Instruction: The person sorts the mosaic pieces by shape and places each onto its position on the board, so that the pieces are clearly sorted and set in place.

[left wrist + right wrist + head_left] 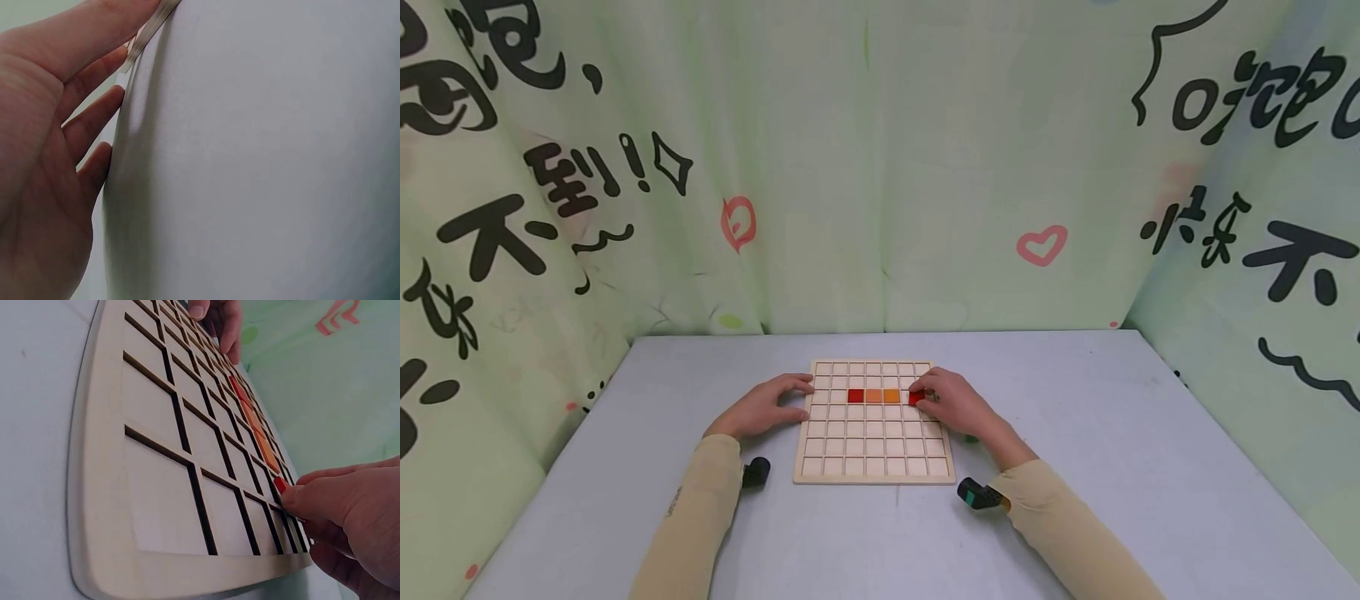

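A wooden grid board of square cells lies flat on the table. One row holds a red tile, a dark orange tile and a lighter orange tile, side by side. My right hand pinches another red tile between thumb and fingers, over the same row, one cell's gap right of the lighter orange tile. At the board's left edge rests my left hand, its fingers loosely extended and spread; the left wrist view shows thumb and fingertips right at the wooden rim.
A small green object peeks out from under my right wrist, mostly hidden. The white table reaches back to a pale green curtain with black writing, which also hangs along both sides.
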Motion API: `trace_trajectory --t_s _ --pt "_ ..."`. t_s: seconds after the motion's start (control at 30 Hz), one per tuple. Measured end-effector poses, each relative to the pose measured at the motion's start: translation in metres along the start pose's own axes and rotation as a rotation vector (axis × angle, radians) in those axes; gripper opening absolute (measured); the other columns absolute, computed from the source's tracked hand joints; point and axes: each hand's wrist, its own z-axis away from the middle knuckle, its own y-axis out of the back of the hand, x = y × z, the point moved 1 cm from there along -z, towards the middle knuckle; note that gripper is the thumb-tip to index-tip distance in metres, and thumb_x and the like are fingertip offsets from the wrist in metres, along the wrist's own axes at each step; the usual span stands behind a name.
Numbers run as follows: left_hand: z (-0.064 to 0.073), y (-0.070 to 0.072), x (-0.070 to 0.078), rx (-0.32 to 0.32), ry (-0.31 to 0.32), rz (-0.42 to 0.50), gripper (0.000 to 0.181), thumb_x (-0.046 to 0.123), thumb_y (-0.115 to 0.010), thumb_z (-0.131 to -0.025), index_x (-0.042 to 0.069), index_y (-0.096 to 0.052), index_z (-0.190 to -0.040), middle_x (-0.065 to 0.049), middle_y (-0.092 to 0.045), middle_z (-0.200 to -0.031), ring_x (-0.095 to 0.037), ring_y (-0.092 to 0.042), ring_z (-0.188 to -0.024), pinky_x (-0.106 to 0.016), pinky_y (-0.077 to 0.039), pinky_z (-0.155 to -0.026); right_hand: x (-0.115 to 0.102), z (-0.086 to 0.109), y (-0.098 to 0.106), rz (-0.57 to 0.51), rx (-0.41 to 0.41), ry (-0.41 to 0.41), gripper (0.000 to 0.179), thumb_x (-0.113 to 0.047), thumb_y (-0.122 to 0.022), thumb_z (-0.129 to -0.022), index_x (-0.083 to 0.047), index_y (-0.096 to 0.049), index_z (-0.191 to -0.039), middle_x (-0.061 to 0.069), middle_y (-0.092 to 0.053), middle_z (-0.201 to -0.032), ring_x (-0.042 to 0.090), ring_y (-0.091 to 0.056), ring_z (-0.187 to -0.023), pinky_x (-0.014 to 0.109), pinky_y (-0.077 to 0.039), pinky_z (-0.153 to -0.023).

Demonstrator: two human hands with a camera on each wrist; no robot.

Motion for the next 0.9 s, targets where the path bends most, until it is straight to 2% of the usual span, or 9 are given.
trace_trajectory --t_s 0.27,0.5,0.9 --pt "-0.0004 -0.0004 -0.0010 -0.005 -0.004 -0.010 0.042 0.023 -0.075 -0.087 0.013 -0.062 -0.126 -0.002 -0.043 -0.150 -0.028 -0.029 -0.144 -0.047 -0.026 -0.116 -0.0003 -0.0078 -0.0094 0.017 0.016 0.017 0.022 -0.004 -0.066 -0.091 -0.002 -0.069 -0.113 0.011 -0.063 -0.115 0.026 -0.060 -0.105 0.041 -0.051 -0.092" --pt "0.0001 -0.0001 0.0002 -0.004 -0.026 -0.024 0.043 0.024 -0.074 -0.088 0.011 -0.062 -0.127 -0.003 -0.043 -0.150 -0.028 -0.029 -0.144 -0.048 -0.026 -0.116 -0.0016 -0.0094 -0.0106 0.011 0.017 0.008 0.022 -0.003 -0.065 -0.091 -0.002 -0.069 -0.112 0.011 -0.064 -0.112 0.026 -0.060 -0.103 0.041 -0.052 -0.091" --pt "0.0014 0.0009 0.0003 -0.003 -0.018 -0.007 0.042 0.024 -0.074 -0.088 0.012 -0.062 -0.127 -0.002 -0.043 -0.150 -0.029 -0.029 -0.144 -0.049 -0.026 -0.116 -0.0026 -0.0078 -0.0102 0.009 0.036 0.009 0.020 -0.006 -0.066 -0.092 -0.002 -0.069 -0.111 0.011 -0.063 -0.111 0.025 -0.059 -0.100 0.042 -0.051 -0.091"
